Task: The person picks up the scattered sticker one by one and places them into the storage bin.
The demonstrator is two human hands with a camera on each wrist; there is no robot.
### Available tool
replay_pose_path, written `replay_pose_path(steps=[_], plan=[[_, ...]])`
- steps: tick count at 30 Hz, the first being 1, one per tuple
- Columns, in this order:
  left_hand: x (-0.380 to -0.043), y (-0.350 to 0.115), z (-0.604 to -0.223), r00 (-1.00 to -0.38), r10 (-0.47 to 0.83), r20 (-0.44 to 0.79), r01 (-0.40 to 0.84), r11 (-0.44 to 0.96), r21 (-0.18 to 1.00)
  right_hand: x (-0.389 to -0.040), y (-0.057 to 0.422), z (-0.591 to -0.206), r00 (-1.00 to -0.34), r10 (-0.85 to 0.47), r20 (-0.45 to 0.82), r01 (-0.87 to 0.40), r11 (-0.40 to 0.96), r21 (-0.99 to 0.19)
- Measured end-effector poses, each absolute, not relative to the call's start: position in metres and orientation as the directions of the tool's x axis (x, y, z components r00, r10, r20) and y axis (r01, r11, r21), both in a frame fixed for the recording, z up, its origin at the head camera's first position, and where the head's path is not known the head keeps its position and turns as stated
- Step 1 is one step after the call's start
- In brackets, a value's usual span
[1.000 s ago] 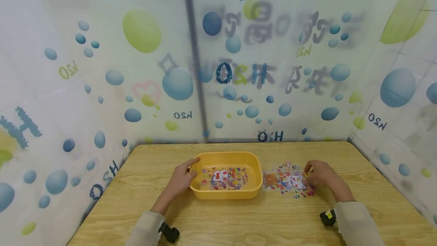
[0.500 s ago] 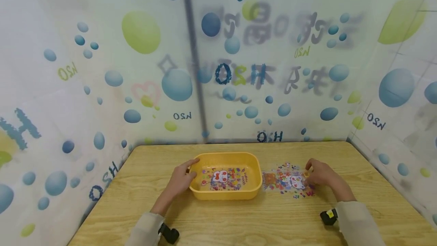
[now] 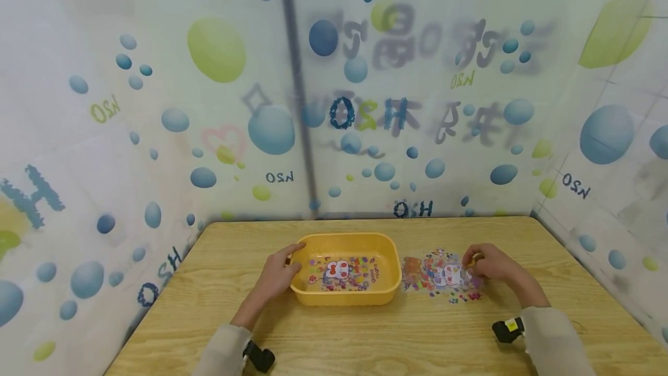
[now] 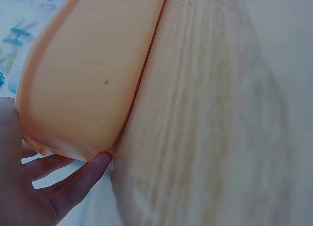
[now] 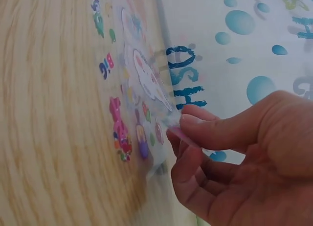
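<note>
My left hand (image 3: pixel 278 271) grips the left end of a yellow plastic basin (image 3: pixel 347 298). The left wrist view shows the fingers (image 4: pixel 85 179) curled at the basin's end (image 4: pixel 93 79), down by the tabletop. Inside the basin lie colourful stickers with a white rabbit face (image 3: pixel 338 270). To the basin's right, a clear sticker sheet (image 3: pixel 452 275) with a white cartoon animal and a brown bear lies on the table. My right hand (image 3: pixel 490 261) pinches its right edge between thumb and fingers. Seen from the right wrist, the clear sheet (image 5: pixel 142 74) rises from the wood towards my fingertips.
A wooden table (image 3: pixel 365 341) carries everything. Small loose-looking prints (image 5: pixel 119 128) show on the wood beside the lifted sheet. Behind and at both sides stand pale walls (image 3: pixel 438 80) patterned with blue and green bubbles.
My right hand has shifted slightly left, and the pinched edge of the sticker sheet now lifts and bends. The left hand and basin hold their place.
</note>
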State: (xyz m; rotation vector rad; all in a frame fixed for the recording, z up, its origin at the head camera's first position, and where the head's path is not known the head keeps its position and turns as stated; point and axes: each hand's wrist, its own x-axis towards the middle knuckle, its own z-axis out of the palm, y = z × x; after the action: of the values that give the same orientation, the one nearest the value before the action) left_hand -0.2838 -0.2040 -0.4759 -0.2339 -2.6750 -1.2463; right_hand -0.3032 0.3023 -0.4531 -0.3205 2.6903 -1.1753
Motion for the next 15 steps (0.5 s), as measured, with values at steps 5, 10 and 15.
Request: replay_pose_path(steps=[5,10,15], plan=[[-0.2843,-0.2037,-0.4759,-0.97,0.068,0.233,0.222,0.64,0.735,-0.3018,0.3007,-0.4493,-0.961,-0.262,-0.087,-0.105,0.641,-0.761],[-0.2838,-0.2037,-0.4752,-0.971,0.066,0.228,0.217,0.635,0.741,-0.3003,0.299,-0.4467,-0.968,-0.241,-0.066,-0.11,0.649,-0.753],[-0.2828,-0.2042,-0.475,-0.974,0.064,0.218,0.208,0.635,0.744,-0.3002,0.2975,-0.4429,-0.971,-0.234,-0.053,-0.116,0.651,-0.75]])
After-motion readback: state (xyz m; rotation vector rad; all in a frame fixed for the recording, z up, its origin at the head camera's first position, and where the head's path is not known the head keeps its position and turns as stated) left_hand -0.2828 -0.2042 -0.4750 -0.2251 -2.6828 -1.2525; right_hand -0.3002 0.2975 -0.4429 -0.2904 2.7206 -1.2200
